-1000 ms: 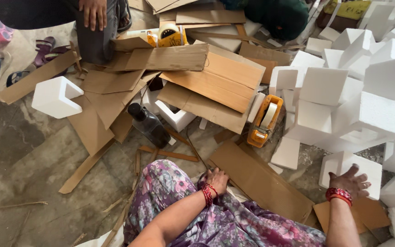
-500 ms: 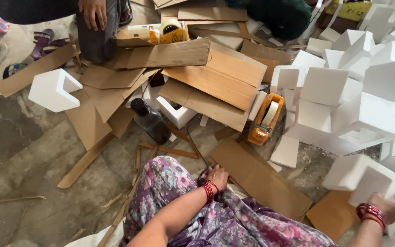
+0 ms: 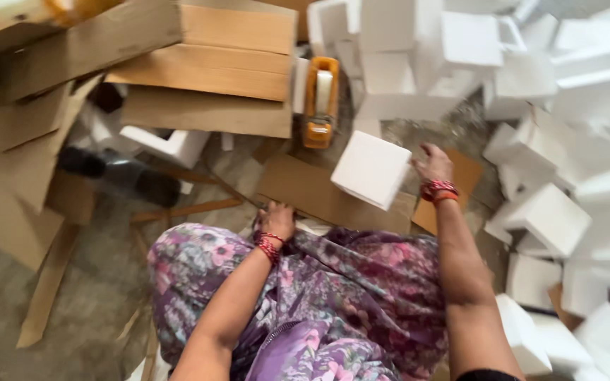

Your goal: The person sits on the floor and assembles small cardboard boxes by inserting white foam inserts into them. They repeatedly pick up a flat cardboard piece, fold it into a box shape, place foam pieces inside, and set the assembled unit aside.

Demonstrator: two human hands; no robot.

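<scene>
My right hand point(image 3: 433, 166) grips the right side of a white foam block point(image 3: 371, 169) and holds it above a flat brown cardboard sheet point(image 3: 305, 189) in front of my knees. My left hand point(image 3: 277, 219) rests at my knee on the purple flowered cloth point(image 3: 347, 282), touching the near edge of that sheet. Its fingers are curled, and the blur hides whether they grip anything. Both wrists wear red bangles.
An orange tape dispenser point(image 3: 319, 104) lies just beyond the sheet. Flattened cardboard boxes point(image 3: 206, 70) are stacked at the upper left. Several white foam blocks point(image 3: 566, 141) are piled along the right side. A dark bottle point(image 3: 118, 176) and cardboard strips point(image 3: 44, 296) lie at the left.
My right hand went from reaching at the foam pile on the right to holding a foam block in front of me. The view has swung closer. My left hand stayed at my knee.
</scene>
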